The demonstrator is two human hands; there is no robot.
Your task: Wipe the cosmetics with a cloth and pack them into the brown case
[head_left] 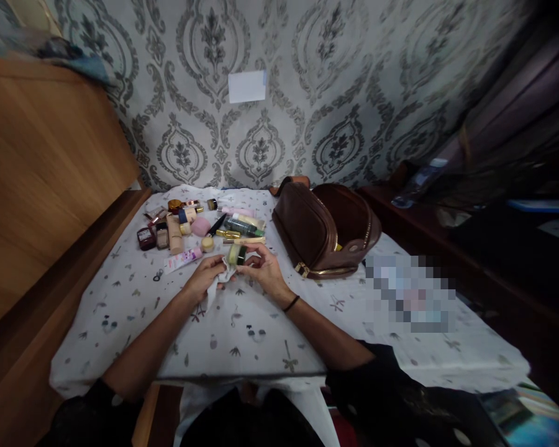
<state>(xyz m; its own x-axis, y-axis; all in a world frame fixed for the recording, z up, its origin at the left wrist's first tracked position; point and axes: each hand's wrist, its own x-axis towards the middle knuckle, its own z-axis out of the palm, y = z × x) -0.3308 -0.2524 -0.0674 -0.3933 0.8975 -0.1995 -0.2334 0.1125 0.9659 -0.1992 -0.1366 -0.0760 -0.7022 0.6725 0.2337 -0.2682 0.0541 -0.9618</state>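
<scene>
Between my two hands, just above the cloth-covered table, is a small jar [234,254] with a pale green body and a dark lid, tipped on its side. My right hand [264,270] pinches the jar at its dark lid end. My left hand [207,277] is closed on a white wipe [218,285], which touches the jar's pale end and hangs down below the fingers. Just beyond my left hand lie a pink and white tube [182,260] and a little jar with a yellowish lid [207,244].
Several cosmetics, among them a beige tube [174,234] and a pink sponge [200,226], lie at the back left. An unzipped brown bag [307,230] stands to the right. Further right is a blurred-out item [410,293]. A wooden panel [46,180] borders the left; a clear bottle [419,183] lies far right.
</scene>
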